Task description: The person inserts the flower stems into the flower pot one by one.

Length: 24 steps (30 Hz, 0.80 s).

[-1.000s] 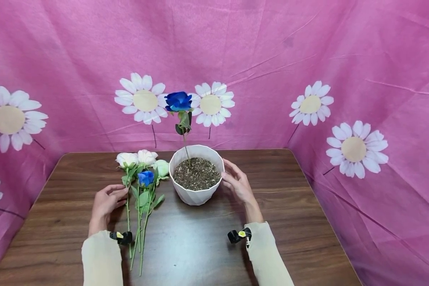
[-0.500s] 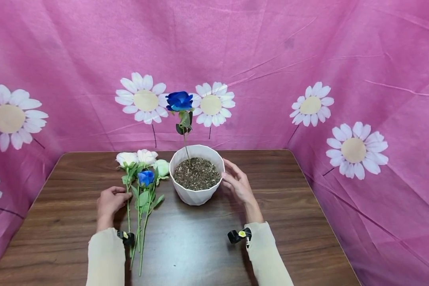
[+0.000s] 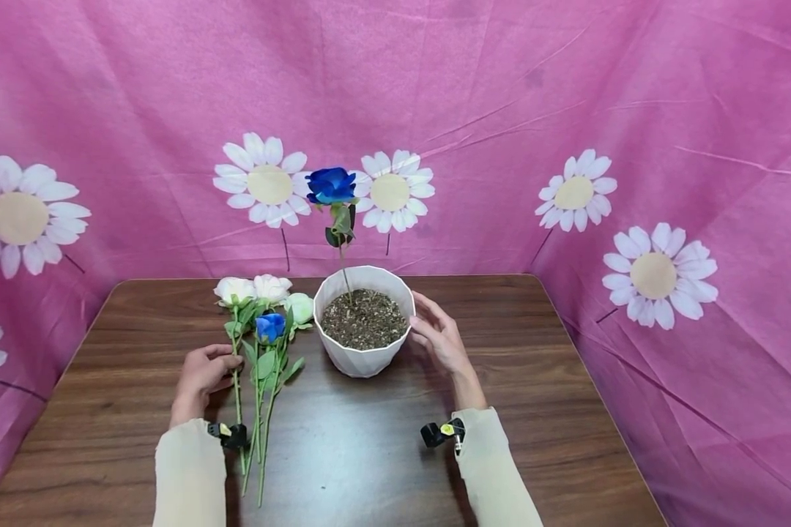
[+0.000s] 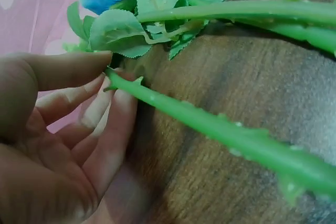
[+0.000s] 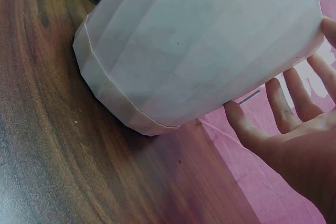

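Note:
My left hand pinches the stem of the leftmost flower between thumb and fingers; the left wrist view shows the thorny green stem at the fingertips. That flower lies on the table among white flowers and a small blue rose. The white faceted pot holds soil with one blue rose upright at its back left. My right hand touches the pot's right side, fingers nearly straight and spread along the wall in the right wrist view.
A pale green flower lies close to the pot's left side. The brown wooden table reaches back to a pink cloth printed with large daisies. A small black camera sits on each wrist.
My left hand has moved slightly right and its fingers have closed on the stem, which has shifted a little. My right hand and the pot have stayed almost in place.

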Motion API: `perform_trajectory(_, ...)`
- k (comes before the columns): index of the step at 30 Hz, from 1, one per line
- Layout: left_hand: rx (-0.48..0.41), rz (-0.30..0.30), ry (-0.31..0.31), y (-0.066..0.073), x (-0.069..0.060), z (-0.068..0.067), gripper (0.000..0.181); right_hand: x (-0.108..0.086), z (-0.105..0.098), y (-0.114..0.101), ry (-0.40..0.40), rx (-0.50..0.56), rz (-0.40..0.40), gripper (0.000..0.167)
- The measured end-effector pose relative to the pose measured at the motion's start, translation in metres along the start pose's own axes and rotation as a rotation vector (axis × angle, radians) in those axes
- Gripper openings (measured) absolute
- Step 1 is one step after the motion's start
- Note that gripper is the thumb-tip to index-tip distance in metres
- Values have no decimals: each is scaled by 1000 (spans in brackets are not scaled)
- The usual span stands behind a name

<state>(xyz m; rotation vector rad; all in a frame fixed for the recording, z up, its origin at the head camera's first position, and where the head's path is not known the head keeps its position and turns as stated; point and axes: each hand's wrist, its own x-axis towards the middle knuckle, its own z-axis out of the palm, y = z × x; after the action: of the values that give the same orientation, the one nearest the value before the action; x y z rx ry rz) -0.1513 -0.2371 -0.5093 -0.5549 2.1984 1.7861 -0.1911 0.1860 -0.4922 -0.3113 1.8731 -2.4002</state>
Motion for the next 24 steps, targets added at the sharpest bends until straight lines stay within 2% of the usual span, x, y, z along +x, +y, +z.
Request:
perform_trajectory(2,-38,-5,-22,-1,-1,0,50,-5,12,-17,28,11,28,58)
perform_trajectory(3,-57,-5,-34,-1,-1,-1,51,-6,13,-18,34,21,33,57)
perform_trajectory(9,-170,10,-98,-3,0,-4,63,-6,12,-17,36,12,37,56)
perform_trajectory(12,-268,15,-119,-2,-1,-5,64,-6,12,-17,40,16,41,56)
perform_trajectory(15,-408,16,-133,0,-3,-6,54,-6,12,-17,43,22,41,56)
perform_trajectory(20,-661,45,-155,4,-7,-3,22,-7,13,-18,44,26,41,56)
perform_trajectory(24,-783,79,-171,11,-10,3,19,-6,13,-18,41,27,36,56)
